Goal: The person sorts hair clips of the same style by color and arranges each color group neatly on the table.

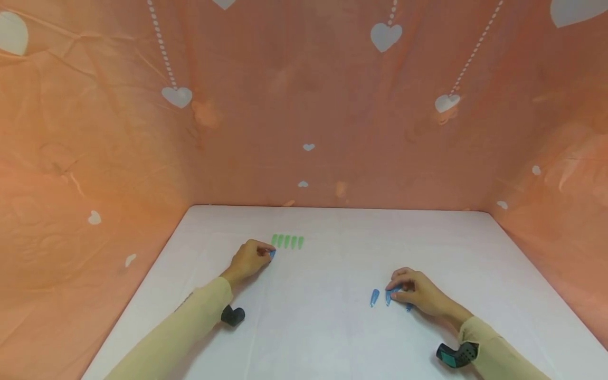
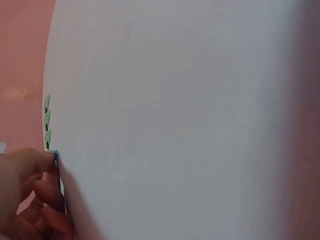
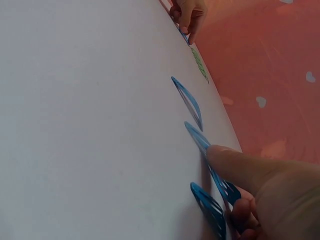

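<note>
My left hand [image 1: 249, 259] pinches a blue snap hair clip [image 1: 272, 255] between thumb and fingertips, just below the left end of a row of green hair clips [image 1: 287, 241]. In the left wrist view, that blue clip [image 2: 56, 158] shows at the fingertips, beside the green ones. Over on the right, my right hand [image 1: 420, 293] pinches another blue clip [image 1: 388, 298], its thumb against it in the right wrist view. A separate blue clip [image 1: 374, 297] lies to its left. More blue clips [image 3: 207, 207] lie by the right hand, partly hidden by its fingers.
The white table [image 1: 328, 327] reaches back to an orange curtain [image 1: 285, 116] with pale hearts, which also encloses both sides. Black wrist devices [image 1: 233, 315] are worn at both cuffs. The green row lies near the table's back edge.
</note>
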`<state>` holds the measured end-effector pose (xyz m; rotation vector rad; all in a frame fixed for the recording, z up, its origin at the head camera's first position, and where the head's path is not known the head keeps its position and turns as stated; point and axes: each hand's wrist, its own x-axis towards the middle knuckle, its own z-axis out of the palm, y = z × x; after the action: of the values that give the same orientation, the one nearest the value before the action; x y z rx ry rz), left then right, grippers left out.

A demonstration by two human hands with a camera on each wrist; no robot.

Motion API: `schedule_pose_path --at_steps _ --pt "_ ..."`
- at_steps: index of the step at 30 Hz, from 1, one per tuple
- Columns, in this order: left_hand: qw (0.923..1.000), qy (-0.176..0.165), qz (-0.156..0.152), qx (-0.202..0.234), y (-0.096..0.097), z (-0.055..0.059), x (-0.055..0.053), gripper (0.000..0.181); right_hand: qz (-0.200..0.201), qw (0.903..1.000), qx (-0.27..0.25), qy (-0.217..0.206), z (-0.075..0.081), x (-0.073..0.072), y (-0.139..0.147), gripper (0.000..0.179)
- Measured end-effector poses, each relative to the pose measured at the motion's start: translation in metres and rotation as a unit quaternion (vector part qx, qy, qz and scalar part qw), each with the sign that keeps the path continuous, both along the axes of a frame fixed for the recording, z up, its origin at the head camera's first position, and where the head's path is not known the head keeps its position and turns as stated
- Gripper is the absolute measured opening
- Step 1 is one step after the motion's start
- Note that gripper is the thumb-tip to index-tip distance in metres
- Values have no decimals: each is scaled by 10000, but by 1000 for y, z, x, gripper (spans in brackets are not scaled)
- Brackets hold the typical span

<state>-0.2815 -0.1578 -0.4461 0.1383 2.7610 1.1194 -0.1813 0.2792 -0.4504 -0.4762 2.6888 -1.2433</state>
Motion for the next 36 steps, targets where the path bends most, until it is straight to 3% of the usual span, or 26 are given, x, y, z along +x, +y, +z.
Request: schedule_pose_path --at_steps 5,12,16,29,36 --pt "10000 -24 42 57 -3 -1 -3 25 28 10000 -4 12 -1 0 1 11" --pt "9976 55 -485 491 -15 -6 -12 26 52 9999 -103 20 -2 0 0 10" --pt "9963 -9 -585 626 -18 -8 -14 27 36 10000 -85 -2 -2 1 0 10" --pt "9947 -370 -483 823 -17 -4 -19 28 333 9989 -293 175 3 1 -1 14" --pt "9951 -276 -606 736 -18 -7 -18 29 300 9988 -347 154 2 0 3 19"
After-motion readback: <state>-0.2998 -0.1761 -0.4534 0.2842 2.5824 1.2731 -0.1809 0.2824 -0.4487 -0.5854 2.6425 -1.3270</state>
